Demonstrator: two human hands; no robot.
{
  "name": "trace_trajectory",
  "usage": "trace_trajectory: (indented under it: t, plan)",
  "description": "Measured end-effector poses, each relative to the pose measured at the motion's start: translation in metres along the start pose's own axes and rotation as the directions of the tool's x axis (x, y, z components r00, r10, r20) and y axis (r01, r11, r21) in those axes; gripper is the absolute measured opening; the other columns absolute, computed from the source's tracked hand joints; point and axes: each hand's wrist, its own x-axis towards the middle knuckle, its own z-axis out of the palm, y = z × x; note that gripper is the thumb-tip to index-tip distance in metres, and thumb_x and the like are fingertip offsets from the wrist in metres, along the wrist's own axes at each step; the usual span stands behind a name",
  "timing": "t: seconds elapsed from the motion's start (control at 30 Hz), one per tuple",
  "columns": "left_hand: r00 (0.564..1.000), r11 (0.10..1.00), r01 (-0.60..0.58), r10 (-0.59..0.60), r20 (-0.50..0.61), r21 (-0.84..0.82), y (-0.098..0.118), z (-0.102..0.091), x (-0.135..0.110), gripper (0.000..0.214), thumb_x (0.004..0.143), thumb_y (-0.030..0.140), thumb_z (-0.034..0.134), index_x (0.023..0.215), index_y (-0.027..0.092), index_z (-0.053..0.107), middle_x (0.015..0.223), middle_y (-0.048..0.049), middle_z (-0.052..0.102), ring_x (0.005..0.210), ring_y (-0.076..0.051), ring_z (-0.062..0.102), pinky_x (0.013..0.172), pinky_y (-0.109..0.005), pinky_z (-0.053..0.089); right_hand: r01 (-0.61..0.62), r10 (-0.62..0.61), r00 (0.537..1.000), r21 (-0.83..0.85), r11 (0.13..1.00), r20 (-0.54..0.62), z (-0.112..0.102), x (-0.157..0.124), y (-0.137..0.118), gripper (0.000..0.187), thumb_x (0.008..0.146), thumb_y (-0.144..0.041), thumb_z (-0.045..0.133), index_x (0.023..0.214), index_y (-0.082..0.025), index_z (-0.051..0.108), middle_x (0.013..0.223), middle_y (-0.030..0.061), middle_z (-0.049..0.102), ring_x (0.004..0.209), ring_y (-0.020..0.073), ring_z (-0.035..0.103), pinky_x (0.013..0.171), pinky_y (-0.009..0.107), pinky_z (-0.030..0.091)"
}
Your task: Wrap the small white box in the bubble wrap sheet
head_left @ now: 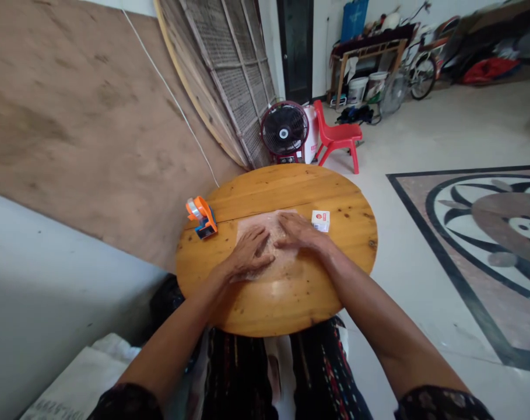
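Note:
A clear, crinkled sheet that looks like bubble wrap (265, 220) lies flat on the round wooden table (273, 309). My left hand (249, 252) rests on its left part, fingers stretched out and pointing away from me. On its right part lies my right hand (297, 231), also flat with the fingers spread. Close to the right of my right hand sits a small white box (320, 220) with a red mark. An orange and blue tape dispenser (202, 217) stands near the table's left edge, apart from both hands.
Behind the table are a dark red fan (284, 133) and a red plastic chair (337, 135). Large boards (72, 111) lean along the left wall. A white sack (81, 379) lies at lower left. Farther back stand buckets (357, 90) and a bicycle (422, 76).

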Motion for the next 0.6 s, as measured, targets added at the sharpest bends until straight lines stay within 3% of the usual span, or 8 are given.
trace_trajectory:
  t: [0.13, 0.27, 0.43, 0.6]
  plan:
    - [0.999, 0.996, 0.003, -0.006, -0.031, -0.092, -0.003, -0.015, 0.016, 0.062, 0.077, 0.043, 0.059, 0.132, 0.015, 0.049, 0.139, -0.0144, 0.048, 0.130, -0.030, 0.042, 0.109, -0.047, 0.033, 0.029, -0.033, 0.994, -0.036, 0.999, -0.104, 0.004, 0.003, -0.002, 0.050, 0.086, -0.036, 0.054, 0.129, -0.010, 0.048, 0.140, 0.0177, 0.046, 0.129, 0.0303, 0.042, 0.105, 0.042, 0.033]
    - [0.986, 0.987, 0.064, -0.085, -0.143, -0.145, -0.011, -0.022, 0.040, 0.047, 0.080, 0.023, 0.047, 0.127, 0.017, 0.053, 0.133, -0.0096, 0.054, 0.121, -0.024, 0.049, 0.105, -0.042, 0.038, -0.012, 0.003, 0.989, -0.053, 0.999, -0.150, 0.013, 0.008, -0.002, 0.058, 0.083, -0.037, 0.059, 0.132, -0.009, 0.046, 0.141, 0.0183, 0.045, 0.128, 0.0321, 0.041, 0.104, 0.044, 0.032]
    - [0.968, 0.958, 0.135, -0.182, -0.172, -0.251, -0.019, -0.022, 0.055, 0.049, 0.076, 0.018, 0.046, 0.125, 0.015, 0.054, 0.102, -0.0064, 0.067, 0.086, -0.019, 0.061, 0.081, -0.035, 0.051, -0.076, 0.065, 0.979, -0.052, 0.996, -0.192, 0.021, 0.009, -0.001, 0.065, 0.083, -0.046, 0.057, 0.134, -0.009, 0.043, 0.139, 0.0195, 0.046, 0.130, 0.0319, 0.037, 0.104, 0.045, 0.029]
    - [0.955, 0.931, 0.165, -0.234, -0.184, -0.325, -0.021, -0.023, 0.059, 0.049, 0.074, 0.015, 0.045, 0.122, 0.016, 0.056, 0.094, -0.0035, 0.067, 0.083, -0.018, 0.060, 0.077, -0.032, 0.052, -0.104, 0.080, 0.971, -0.096, 0.990, -0.226, 0.022, 0.011, -0.006, 0.062, 0.087, -0.054, 0.047, 0.126, -0.005, 0.050, 0.132, 0.0233, 0.050, 0.124, 0.0333, 0.041, 0.101, 0.045, 0.030]
